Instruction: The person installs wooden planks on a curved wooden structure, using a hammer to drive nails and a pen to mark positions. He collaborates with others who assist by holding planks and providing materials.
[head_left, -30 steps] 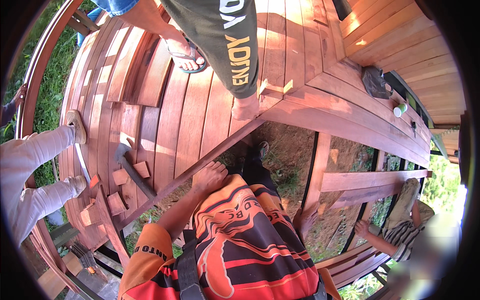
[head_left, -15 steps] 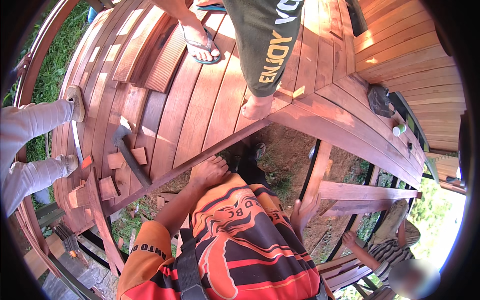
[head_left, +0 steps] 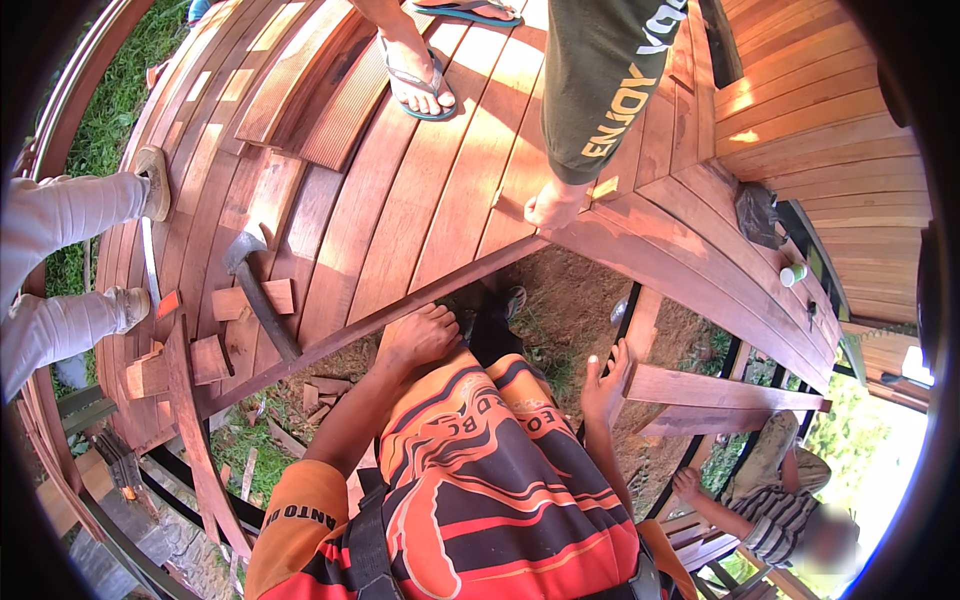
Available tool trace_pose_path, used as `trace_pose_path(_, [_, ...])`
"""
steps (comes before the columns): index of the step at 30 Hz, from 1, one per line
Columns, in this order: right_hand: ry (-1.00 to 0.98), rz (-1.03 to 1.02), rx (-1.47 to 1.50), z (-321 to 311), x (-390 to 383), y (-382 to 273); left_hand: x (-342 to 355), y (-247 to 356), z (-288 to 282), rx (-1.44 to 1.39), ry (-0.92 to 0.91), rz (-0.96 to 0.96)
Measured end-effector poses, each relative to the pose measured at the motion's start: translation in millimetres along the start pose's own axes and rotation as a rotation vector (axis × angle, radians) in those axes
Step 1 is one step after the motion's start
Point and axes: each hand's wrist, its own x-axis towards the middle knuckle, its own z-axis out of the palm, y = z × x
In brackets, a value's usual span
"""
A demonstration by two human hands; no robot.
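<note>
My left hand is closed, knuckles up, over my knee beside the near edge of the wooden deck. Its fingertips are hidden, so what lies under them does not show. My right hand holds nothing; its fingers are stretched and apart, beside the near end of a reddish board. At the deck's corner, the fist of another person in an olive sleeve rests by a small wood strip. A hammer with a dark handle lies on the deck to my left, across a short wood block.
Stacked grooved boards lie near a sandalled foot. Another person's shoes stand at far left. A long narrow board leans at lower left. A striped-shirted person is at lower right. Bare soil shows below the frame.
My right hand has lifted forward and its fingers have spread. The other person's fist appears farther right and slightly higher in view. My left hand stays closed at nearly the same place.
</note>
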Motion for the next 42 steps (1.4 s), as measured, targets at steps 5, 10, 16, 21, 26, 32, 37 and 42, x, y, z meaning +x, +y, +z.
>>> trace_pose_path(5, [0.034, 0.035, 0.027, 5, -6, 15, -1, -1, 0, 0.022, -0.048, -0.008])
trace_pose_path(10, [0.050, 0.177, 0.182, 8, -14, 10, -1, -1, 1, 0.003, -0.045, 0.000])
trace_pose_path(16, [-0.160, 0.564, 0.950, 49, 34, 27, 1, 0, 1, -0.012, -0.034, 0.013])
trace_pose_path(21, [-0.097, 0.726, 1.366, 110, 118, -16, 6, 4, -11, -0.128, 0.017, -0.013])
trace_pose_path(26, [-0.064, 0.699, 1.465, 133, 153, -33, 8, 24, -23, -0.344, 0.180, -0.231])
trace_pose_path(32, [-0.018, 0.711, 1.383, 137, 161, -28, 33, 34, -29, -0.277, 0.387, -0.366])
trace_pose_path(37, [-0.030, 0.656, 1.385, 130, 163, -25, 97, 35, -17, -0.335, 0.443, -0.384])
trace_pose_path(42, [-0.096, 0.670, 1.407, 120, 164, -22, 156, 43, 19, -1.400, 0.369, -0.965])
